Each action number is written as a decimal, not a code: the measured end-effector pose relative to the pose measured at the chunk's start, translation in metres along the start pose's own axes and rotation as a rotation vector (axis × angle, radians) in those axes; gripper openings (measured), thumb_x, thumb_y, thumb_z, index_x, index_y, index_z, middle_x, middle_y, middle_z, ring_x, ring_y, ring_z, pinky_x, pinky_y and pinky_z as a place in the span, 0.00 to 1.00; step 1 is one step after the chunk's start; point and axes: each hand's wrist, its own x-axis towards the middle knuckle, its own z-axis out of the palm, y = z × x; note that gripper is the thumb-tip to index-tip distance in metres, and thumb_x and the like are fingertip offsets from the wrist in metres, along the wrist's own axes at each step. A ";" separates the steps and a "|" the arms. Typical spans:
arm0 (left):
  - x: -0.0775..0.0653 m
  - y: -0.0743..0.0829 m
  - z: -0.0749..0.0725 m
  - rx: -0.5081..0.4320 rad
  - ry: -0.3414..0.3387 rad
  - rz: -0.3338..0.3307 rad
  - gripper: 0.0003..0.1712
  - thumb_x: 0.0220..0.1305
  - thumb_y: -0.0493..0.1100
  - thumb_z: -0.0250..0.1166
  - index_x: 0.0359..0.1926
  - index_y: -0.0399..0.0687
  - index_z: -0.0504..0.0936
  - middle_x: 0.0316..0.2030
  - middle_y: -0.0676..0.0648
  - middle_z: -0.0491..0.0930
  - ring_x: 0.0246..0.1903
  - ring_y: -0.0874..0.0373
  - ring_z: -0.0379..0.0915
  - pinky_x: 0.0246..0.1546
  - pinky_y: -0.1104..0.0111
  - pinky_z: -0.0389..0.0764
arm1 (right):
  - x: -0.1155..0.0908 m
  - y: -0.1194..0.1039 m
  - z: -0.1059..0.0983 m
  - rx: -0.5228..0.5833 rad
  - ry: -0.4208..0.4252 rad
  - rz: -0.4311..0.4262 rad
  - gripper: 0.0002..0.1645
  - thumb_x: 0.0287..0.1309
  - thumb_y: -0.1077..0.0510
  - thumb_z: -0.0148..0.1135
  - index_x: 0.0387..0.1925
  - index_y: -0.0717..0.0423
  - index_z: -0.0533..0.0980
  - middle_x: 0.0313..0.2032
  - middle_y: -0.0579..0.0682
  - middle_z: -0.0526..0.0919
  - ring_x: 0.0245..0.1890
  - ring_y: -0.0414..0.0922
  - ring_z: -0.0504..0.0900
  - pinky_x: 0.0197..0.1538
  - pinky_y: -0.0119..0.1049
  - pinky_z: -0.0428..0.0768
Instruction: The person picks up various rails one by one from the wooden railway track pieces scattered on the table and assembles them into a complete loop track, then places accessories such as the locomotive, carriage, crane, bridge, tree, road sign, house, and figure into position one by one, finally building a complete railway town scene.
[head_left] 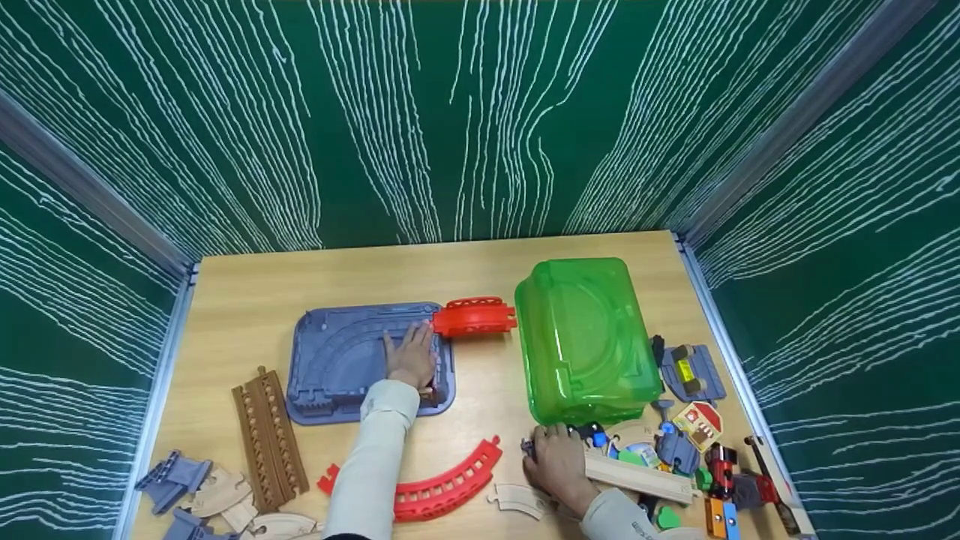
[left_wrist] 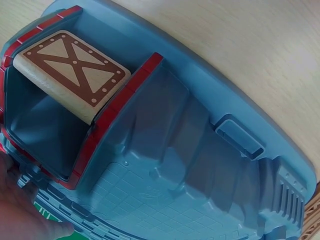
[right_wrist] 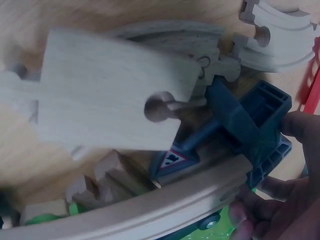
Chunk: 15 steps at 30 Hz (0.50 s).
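My left hand (head_left: 411, 360) rests with fingers extended on the right part of a grey-blue plastic track base (head_left: 349, 364), beside a red bridge track (head_left: 474, 319). In the left wrist view, a wooden block with a brown crossed pattern (left_wrist: 75, 67) sits between red-edged walls of that base. At the toy pile, my right hand (head_left: 559, 465) grips a dark blue plastic piece (right_wrist: 262, 117), thumb on one side and fingers on the other. A triangular warning sign (right_wrist: 173, 159) lies close to it. Wooden tracks (right_wrist: 115, 90) surround this hand.
An upturned green translucent bin (head_left: 592, 337) stands right of the red bridge. Loose brown tracks (head_left: 270, 442) lie at left, and a red curved track (head_left: 450, 484) lies in front. Toy vehicles (head_left: 721, 469) crowd the right side. Green panels (head_left: 480, 120) enclose the table.
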 end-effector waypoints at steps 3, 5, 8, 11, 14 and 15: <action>0.000 0.000 0.000 -0.009 -0.001 -0.002 0.32 0.64 0.53 0.45 0.67 0.54 0.49 0.66 0.55 0.47 0.65 0.57 0.39 0.58 0.42 0.38 | 0.000 -0.001 -0.001 0.016 0.008 -0.005 0.24 0.36 0.42 0.63 0.27 0.58 0.72 0.23 0.54 0.72 0.29 0.51 0.70 0.28 0.44 0.67; 0.000 0.000 0.001 -0.008 -0.003 -0.004 0.32 0.64 0.53 0.44 0.67 0.54 0.49 0.66 0.55 0.46 0.65 0.57 0.39 0.58 0.42 0.38 | 0.000 -0.001 -0.002 0.039 0.011 -0.006 0.22 0.35 0.44 0.63 0.25 0.58 0.72 0.22 0.53 0.72 0.28 0.51 0.70 0.29 0.44 0.67; 0.000 0.000 0.001 -0.001 -0.006 -0.005 0.32 0.64 0.53 0.44 0.67 0.54 0.48 0.67 0.55 0.45 0.65 0.57 0.38 0.58 0.42 0.37 | 0.000 -0.001 -0.004 0.083 0.005 -0.003 0.21 0.34 0.45 0.63 0.26 0.58 0.72 0.23 0.54 0.73 0.29 0.51 0.70 0.31 0.45 0.68; -0.001 0.000 0.001 0.001 -0.004 -0.001 0.32 0.64 0.53 0.43 0.67 0.54 0.48 0.67 0.55 0.45 0.65 0.57 0.38 0.58 0.42 0.37 | 0.001 -0.002 -0.006 0.131 -0.004 0.002 0.23 0.35 0.44 0.64 0.28 0.57 0.73 0.25 0.54 0.74 0.30 0.51 0.70 0.34 0.46 0.69; -0.001 0.000 0.001 0.007 -0.003 -0.003 0.32 0.64 0.53 0.43 0.67 0.54 0.48 0.67 0.55 0.45 0.65 0.57 0.38 0.58 0.42 0.37 | 0.003 -0.004 -0.009 0.192 0.020 -0.003 0.24 0.36 0.42 0.64 0.31 0.56 0.73 0.26 0.53 0.75 0.31 0.50 0.71 0.36 0.46 0.70; -0.001 0.000 0.001 0.007 0.000 -0.003 0.32 0.64 0.53 0.43 0.67 0.54 0.48 0.67 0.55 0.45 0.65 0.57 0.38 0.58 0.42 0.37 | 0.005 -0.004 -0.010 0.215 0.030 -0.008 0.24 0.37 0.42 0.64 0.32 0.55 0.74 0.27 0.52 0.75 0.31 0.50 0.71 0.36 0.46 0.71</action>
